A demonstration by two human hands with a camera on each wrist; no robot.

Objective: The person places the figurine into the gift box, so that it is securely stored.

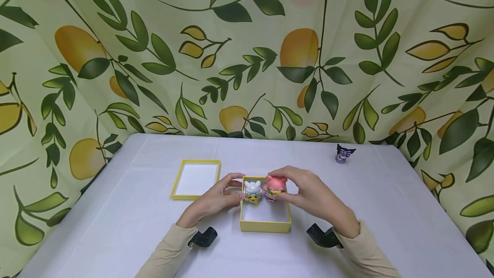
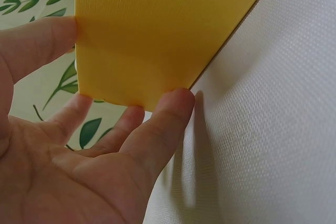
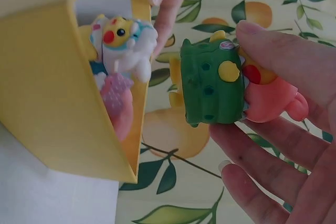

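My right hand [image 1: 310,192] pinches a toy figurine with a rounded pink top and a green body [image 3: 212,82], over the right side of a yellow box [image 1: 266,227]. In the right wrist view the figurine is apart from the box wall. Inside the box stands a white-hooded figurine with a yellow face [image 1: 252,191]. Beside it is a pink and purple figurine [image 3: 118,100], partly hidden by the box wall. My left hand [image 1: 218,198] grips the box at its left side, thumb on the wall and fingers round the far corner [image 2: 144,98].
A shallow yellow-rimmed lid [image 1: 196,198] with a white inside lies left of the box. A small black and purple figurine [image 1: 342,154] stands at the table's far right. Behind the white table [image 1: 115,209] hangs a leaf-patterned curtain [image 1: 247,55].
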